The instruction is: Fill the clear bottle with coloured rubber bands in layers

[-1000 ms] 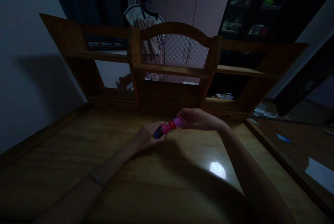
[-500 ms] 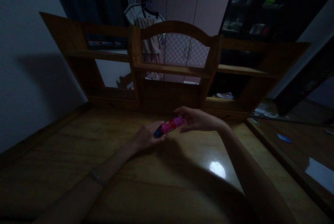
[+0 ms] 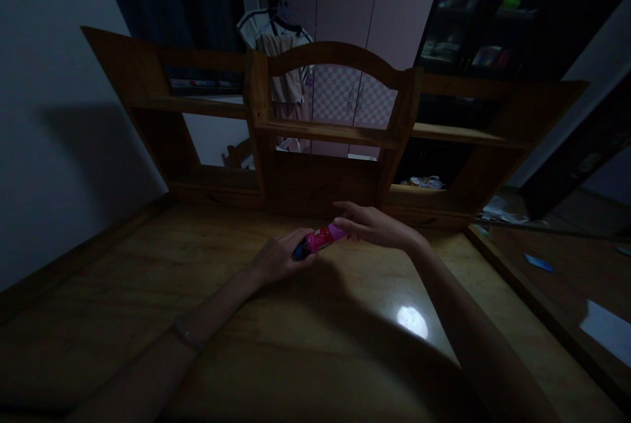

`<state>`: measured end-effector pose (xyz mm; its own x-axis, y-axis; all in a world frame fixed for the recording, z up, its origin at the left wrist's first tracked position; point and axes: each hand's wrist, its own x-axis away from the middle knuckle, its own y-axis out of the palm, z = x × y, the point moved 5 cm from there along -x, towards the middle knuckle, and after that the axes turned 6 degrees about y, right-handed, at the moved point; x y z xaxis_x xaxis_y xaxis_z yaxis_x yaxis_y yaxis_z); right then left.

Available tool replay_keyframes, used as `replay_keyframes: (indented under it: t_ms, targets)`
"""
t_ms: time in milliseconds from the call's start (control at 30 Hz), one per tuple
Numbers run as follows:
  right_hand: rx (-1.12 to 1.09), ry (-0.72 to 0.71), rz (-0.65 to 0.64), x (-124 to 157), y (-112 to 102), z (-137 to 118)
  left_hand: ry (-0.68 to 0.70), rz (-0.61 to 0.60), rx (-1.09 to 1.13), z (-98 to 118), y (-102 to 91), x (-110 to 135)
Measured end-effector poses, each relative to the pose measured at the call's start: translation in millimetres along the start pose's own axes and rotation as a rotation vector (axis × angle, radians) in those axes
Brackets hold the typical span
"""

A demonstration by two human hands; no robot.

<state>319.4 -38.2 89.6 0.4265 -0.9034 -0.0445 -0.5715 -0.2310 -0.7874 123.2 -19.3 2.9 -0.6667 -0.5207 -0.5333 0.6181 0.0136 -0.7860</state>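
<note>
A small bottle (image 3: 319, 239), pink and red with a dark blue end, is held tilted above the wooden desktop, its pink cap (image 3: 337, 232) pointing up and to the right. My left hand (image 3: 283, 255) is closed round the dark end, and its palm side is hidden. From the right, my right hand (image 3: 369, 226) has its thumb and fingers on the cap, with one finger stretched out above it. The fingers behind the cap cannot be seen clearly.
A wooden shelf unit (image 3: 325, 136) stands along the desk's (image 3: 207, 344) back edge. At left rises a wall (image 3: 44, 167). On a lower surface at right lie a blue packet (image 3: 539, 262) and white paper (image 3: 608, 328). Clothes (image 3: 286, 81) hang behind the shelves.
My right thumb and fingers have closed in onto the pink cap, from being spread around it. My left hand keeps its hold on the bottle nearly unmoved.
</note>
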Motion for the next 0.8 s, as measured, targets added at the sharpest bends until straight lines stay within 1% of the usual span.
replay_keyframes:
  t_ms: [100,200,267,400,467,533,600,700,800]
  targets:
    - [-0.022,-0.101,-0.040,4,-3,-5,-0.009,0.023,-0.033,-1,0.0,1]
    - [0.039,-0.139,-0.052,5,-2,-5,-0.010,0.022,-0.018,0,0.5,1]
    - [0.079,-0.114,-0.048,3,0,-3,-0.001,0.011,-0.004,1,0.6,0]
    - [0.057,0.034,-0.124,-1,6,4,0.018,-0.003,-0.003,2,0.0,0]
    - [0.048,0.073,-0.122,0,5,6,0.014,-0.002,0.001,0,-0.3,0]
    - [0.039,0.049,-0.088,1,1,4,-0.002,0.000,0.003,-1,-0.3,0]
    - [0.025,-0.014,-0.057,4,-3,0,-0.016,0.000,0.006,-1,-0.4,0]
    - [0.053,-0.089,-0.068,6,-4,-4,-0.016,-0.005,0.007,1,-0.5,0]
    - [0.111,-0.098,-0.064,6,-2,-4,-0.014,-0.012,0.002,2,-0.6,-1]
